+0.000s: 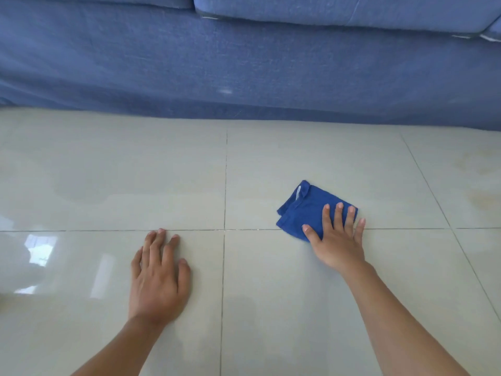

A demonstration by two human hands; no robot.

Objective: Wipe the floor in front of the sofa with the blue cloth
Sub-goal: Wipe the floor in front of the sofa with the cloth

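Observation:
A folded blue cloth [301,210] lies on the pale tiled floor [162,172], right of centre and well short of the blue sofa [244,63]. My right hand [337,240] presses flat on the cloth's near right part, fingers spread; its palm hides that corner. My left hand [158,278] rests flat on the bare tile to the left, fingers slightly apart, holding nothing.
The sofa's front skirt runs across the whole top of the view and reaches the floor. Grout lines cross near the cloth. Faint yellowish stains [485,196] mark the tiles at the far right. Window glare [38,248] reflects at the left.

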